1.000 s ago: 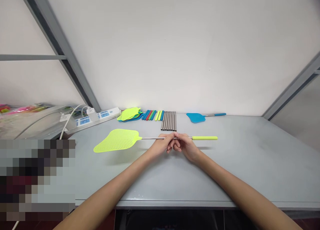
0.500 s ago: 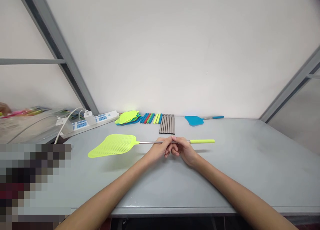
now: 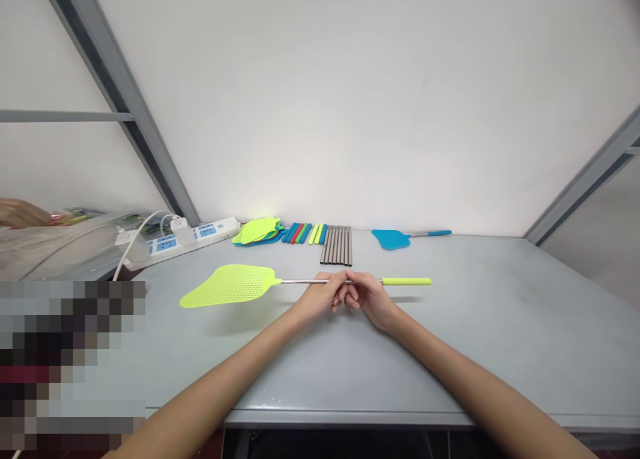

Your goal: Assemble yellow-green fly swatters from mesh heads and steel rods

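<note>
A yellow-green fly swatter [image 3: 233, 285] is held level above the grey table, its perforated head to the left and its yellow handle to the right. My left hand [image 3: 320, 296] is closed round the metal rod, and my right hand [image 3: 371, 298] grips the same rod just left of the handle. The two hands meet at the fingertips, hiding the middle of the rod. Beyond them lie a row of metal tubes [image 3: 336, 245], several coloured handle grips [image 3: 304, 233] and a stack of swatter heads [image 3: 257, 230].
A blue fly swatter [image 3: 391, 238] lies at the back right near the wall. At the back left is a white power strip [image 3: 200, 232] with plugs and cables. Another person's hand [image 3: 23, 212] shows at the far left, by some plastic bags. The lower left is pixelated.
The view has shifted slightly. Both hands keep the same hold on the fly swatter, whose head tip sits a little higher. The other person's hand has come further into view.
</note>
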Motion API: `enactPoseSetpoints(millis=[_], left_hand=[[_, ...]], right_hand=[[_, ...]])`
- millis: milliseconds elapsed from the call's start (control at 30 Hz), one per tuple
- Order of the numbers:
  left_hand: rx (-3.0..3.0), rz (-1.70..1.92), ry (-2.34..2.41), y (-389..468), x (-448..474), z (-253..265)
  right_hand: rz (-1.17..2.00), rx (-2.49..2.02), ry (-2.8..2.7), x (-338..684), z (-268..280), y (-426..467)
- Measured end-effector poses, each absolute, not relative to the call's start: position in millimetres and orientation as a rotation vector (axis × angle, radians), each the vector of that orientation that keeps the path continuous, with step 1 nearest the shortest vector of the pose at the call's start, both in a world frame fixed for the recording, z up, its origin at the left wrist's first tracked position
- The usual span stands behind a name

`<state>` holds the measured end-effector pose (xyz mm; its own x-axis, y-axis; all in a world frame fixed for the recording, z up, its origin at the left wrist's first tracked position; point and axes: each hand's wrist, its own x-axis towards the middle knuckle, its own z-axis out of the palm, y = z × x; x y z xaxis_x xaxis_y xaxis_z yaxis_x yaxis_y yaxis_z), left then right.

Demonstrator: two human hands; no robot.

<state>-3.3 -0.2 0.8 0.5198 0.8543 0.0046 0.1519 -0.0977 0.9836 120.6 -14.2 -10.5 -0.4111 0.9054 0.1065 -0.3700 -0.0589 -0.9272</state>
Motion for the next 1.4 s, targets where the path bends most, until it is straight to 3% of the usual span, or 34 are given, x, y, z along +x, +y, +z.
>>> enactPoseSetpoints(millis=[1400], left_hand=[[1.41,0.743,0.811,0.8,-3.3,-0.6]], right_hand=[[1.657,-0.669,-1.21,122.6,-15.4,-11.3]])
